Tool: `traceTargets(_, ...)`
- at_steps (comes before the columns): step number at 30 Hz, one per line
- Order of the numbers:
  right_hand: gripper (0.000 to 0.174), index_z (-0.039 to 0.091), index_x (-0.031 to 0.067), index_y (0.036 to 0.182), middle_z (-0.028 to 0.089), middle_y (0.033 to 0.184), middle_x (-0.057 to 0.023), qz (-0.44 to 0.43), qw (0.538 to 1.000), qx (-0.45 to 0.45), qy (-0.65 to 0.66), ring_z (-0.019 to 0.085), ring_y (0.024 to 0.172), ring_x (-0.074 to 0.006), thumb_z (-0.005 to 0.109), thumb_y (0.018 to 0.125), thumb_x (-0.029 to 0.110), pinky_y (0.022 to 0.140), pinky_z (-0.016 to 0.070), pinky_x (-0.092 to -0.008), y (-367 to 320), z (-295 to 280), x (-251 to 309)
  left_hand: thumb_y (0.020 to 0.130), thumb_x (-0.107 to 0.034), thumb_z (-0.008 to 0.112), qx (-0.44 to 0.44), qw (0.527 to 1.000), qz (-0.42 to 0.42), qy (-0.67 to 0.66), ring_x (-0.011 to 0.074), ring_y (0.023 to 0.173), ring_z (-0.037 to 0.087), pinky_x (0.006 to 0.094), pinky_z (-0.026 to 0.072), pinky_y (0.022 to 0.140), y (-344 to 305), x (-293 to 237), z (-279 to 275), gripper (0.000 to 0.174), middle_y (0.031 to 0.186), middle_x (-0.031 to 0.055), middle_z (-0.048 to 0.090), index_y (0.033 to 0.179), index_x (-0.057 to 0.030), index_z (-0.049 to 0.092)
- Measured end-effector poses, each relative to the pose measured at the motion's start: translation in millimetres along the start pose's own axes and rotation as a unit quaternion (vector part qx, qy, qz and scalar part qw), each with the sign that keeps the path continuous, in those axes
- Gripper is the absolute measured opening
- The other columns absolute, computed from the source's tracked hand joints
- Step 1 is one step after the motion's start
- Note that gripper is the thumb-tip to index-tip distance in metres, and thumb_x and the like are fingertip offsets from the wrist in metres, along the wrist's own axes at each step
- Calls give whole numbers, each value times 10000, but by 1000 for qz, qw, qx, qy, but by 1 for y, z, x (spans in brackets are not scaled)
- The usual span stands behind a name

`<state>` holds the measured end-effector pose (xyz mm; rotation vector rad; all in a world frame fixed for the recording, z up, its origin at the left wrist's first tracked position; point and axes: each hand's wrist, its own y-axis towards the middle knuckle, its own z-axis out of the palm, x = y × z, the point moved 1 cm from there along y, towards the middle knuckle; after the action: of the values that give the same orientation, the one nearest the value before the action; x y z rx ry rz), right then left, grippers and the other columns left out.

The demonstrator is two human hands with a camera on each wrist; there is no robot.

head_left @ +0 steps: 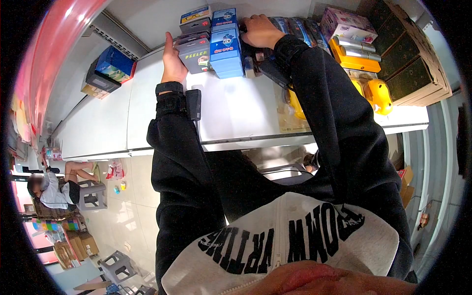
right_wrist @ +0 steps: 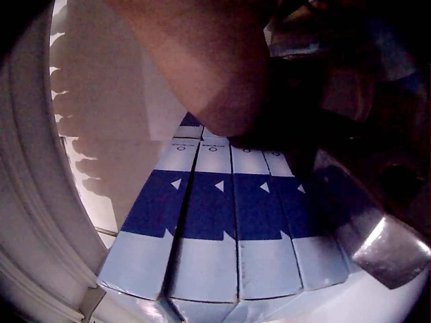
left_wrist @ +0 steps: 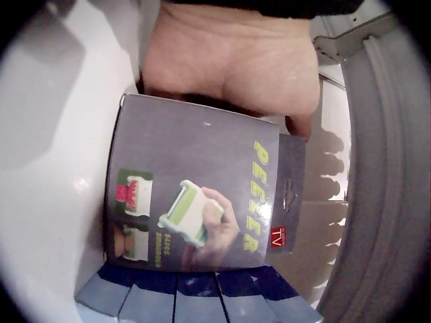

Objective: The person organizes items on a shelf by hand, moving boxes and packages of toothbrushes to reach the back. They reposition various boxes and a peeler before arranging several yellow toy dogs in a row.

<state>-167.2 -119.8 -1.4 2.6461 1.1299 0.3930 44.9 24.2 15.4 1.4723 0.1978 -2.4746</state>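
Grey boxes marked PEELER stand beside a row of blue boxes with a cartoon figure. My left hand lies along the left side of the grey boxes, one finger pointing up and back. In the left wrist view the hand sits at the end of the peeler box. Behind the blue boxes' right side, my right hand reaches down with bent fingers, fingertips hidden. The right wrist view has that hand right over the ends of the blue boxes; I cannot tell whether it grips anything.
Dark packages lie right of my right hand. Further right are a pink box, an orange box, yellow toys and a tall dark carton. Another stack of boxes stands left. A seated person is below left.
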Motion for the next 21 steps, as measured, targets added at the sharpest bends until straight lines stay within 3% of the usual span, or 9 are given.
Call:
traceTargets(10, 530, 619, 8, 1176, 579, 1191, -298, 2, 1000, 21, -6, 526, 1128, -476, 576, 787, 366, 988, 423, -533, 3, 4, -3, 972, -587, 384, 15, 1000, -8, -15, 298, 1185, 544, 384, 414, 1025, 5, 2, -5, 723, 1300, 196, 555, 1334, 34, 456)
traceTargets(21, 512, 625, -17, 1123, 611, 1135, -279, -1, 1000, -6, -26, 552, 1094, -456, 577, 799, 378, 977, 428, -516, 1, 4, -1, 983, -545, 402, -12, 1000, 6, -4, 291, 1139, 576, 382, 436, 1000, -1, -1, 2, 661, 1256, 190, 586, 1292, 31, 494)
